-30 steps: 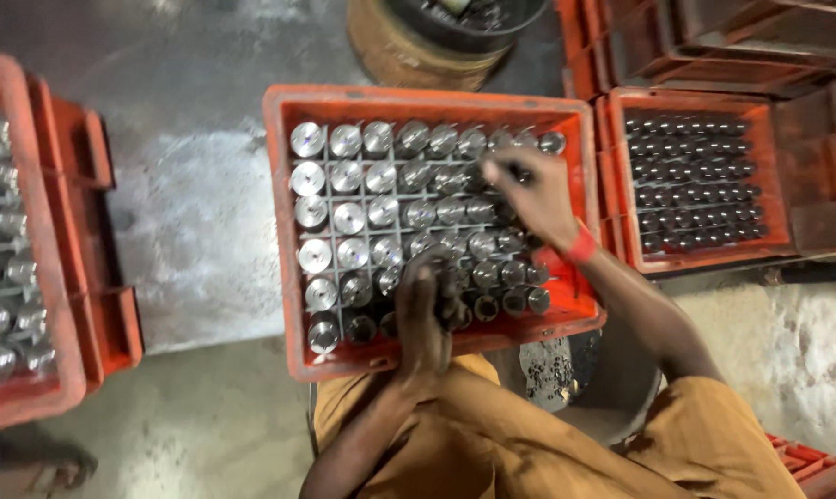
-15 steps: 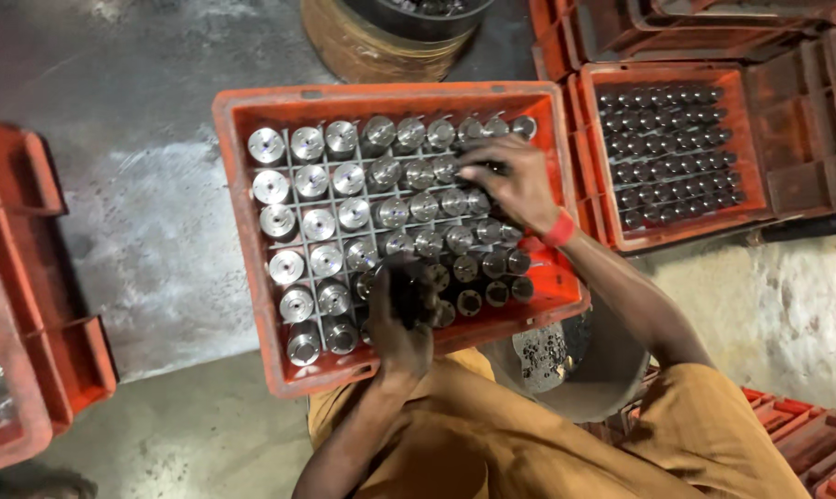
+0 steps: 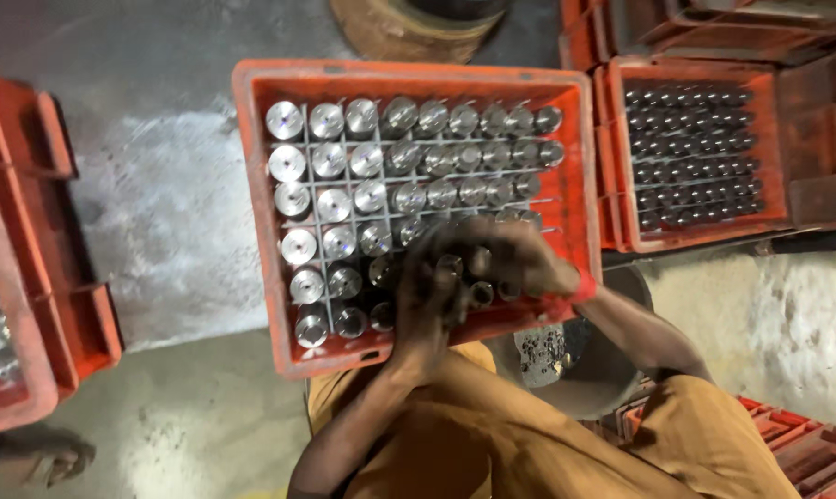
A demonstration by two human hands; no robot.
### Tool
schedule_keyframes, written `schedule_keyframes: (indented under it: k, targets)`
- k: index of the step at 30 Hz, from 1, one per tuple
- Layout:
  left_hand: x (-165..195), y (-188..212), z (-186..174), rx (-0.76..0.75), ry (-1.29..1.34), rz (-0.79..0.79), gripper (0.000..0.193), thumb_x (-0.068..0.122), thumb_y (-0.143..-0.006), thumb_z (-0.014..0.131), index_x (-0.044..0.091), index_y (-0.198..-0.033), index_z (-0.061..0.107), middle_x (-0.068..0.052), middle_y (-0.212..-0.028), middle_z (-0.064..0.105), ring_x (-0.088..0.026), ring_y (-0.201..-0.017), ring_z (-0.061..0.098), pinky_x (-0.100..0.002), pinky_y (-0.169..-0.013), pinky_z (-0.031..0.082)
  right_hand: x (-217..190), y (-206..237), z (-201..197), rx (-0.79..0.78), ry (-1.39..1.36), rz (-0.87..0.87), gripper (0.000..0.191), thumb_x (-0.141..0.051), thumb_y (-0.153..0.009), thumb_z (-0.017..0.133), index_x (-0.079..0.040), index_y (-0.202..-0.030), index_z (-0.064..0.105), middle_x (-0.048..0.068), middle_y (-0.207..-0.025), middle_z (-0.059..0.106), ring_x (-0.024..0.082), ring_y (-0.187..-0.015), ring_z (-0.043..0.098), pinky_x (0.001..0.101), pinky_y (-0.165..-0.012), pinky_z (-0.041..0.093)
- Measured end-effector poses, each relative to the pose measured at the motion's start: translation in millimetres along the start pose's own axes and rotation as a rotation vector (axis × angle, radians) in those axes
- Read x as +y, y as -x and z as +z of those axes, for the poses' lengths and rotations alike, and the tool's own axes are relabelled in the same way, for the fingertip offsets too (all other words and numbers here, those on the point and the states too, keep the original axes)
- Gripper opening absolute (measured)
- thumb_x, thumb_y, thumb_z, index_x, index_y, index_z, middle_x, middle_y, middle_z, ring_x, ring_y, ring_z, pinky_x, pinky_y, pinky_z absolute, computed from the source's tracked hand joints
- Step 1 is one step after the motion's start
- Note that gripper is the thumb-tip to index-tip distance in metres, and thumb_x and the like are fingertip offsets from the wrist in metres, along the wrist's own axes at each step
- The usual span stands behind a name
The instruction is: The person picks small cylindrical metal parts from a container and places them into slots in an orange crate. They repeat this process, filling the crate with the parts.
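An orange plastic crate [image 3: 251, 185] sits on the floor in front of me, its grid divider filled with several upright shiny metal cylinders [image 3: 330, 162]. Both my hands meet over the near right part of the crate. My left hand [image 3: 424, 305] is curled around a small metal cylinder [image 3: 450, 268] just above the grid. My right hand [image 3: 515, 259], with a red band at the wrist, is closed over a neighbouring cylinder [image 3: 481, 262] and touches the left hand. The hands are blurred and hide the cells below them.
A second orange crate [image 3: 778, 148] of darker cylinders stands to the right. More orange crates [image 3: 39, 305] lie at the left. A round metal pan [image 3: 584, 379] sits under my right forearm, a brown round drum [image 3: 390, 32] beyond the crate, a foot [image 3: 57, 457] at bottom left.
My right hand has drawn back from the crate's far right rows to the near side and joined my left hand. The view has shifted, so the crate sits more to the right.
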State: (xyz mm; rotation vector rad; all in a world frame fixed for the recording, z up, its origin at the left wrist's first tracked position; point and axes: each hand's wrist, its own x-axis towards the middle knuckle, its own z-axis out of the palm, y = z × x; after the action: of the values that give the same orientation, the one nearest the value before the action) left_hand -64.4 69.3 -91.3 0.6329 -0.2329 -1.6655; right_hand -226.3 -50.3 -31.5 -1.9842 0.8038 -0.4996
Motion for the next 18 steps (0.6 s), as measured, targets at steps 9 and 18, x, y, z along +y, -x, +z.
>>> schedule_keyframes:
  k: [9, 18]
  targets:
    - [-2.1, -5.7, -7.3, 0.020, 0.306, 0.057, 0.064, 0.043, -0.114, 0.042, -0.002, -0.159, 0.042, -0.018, -0.128, 0.061, -0.025, -0.107, 0.060, -0.037, -0.091, 0.047, 39.8, 9.9, -25.6, 0.443, 0.151, 0.158, 0.024, -0.024, -0.091, 0.081, -0.009, -0.108, 0.073, 0.009, -0.119, 0.075, 0.014, -0.102, 0.071, 0.0343, -0.091, 0.055]
    - [30.2, -0.1, 20.2, -0.117, 0.383, 0.176, 0.086, 0.062, -0.104, 0.026, 0.002, -0.165, 0.025, -0.018, -0.171, 0.028, -0.030, -0.161, 0.025, -0.044, -0.133, 0.014, 56.2, -28.0, -36.2, 0.262, 0.609, 0.097, 0.021, -0.032, -0.088, 0.086, -0.012, -0.095, 0.081, 0.004, -0.092, 0.081, 0.013, -0.074, 0.065, 0.0362, -0.078, 0.047]
